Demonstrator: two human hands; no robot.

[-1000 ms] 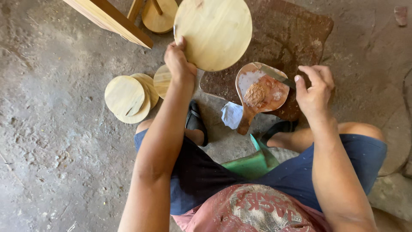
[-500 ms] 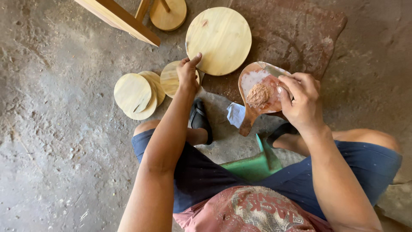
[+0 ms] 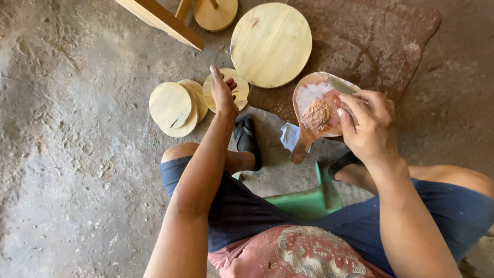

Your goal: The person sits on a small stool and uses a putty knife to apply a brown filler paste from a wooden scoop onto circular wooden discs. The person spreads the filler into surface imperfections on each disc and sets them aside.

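I am resting my left hand (image 3: pixel 224 93), fingers loosely open, on a small round pale wooden disc (image 3: pixel 226 88) on the floor. My right hand (image 3: pixel 371 123) is gripping a paddle-shaped wooden board (image 3: pixel 315 110) carrying reddish-brown filler paste (image 3: pixel 316 114). Lifting the disc seems next.

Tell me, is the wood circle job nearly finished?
Partly. The large disc lies flat on the mat. The left hand touches a small disc; the right hand is at the paddle of brownish paste. Two stacked discs wait untouched.
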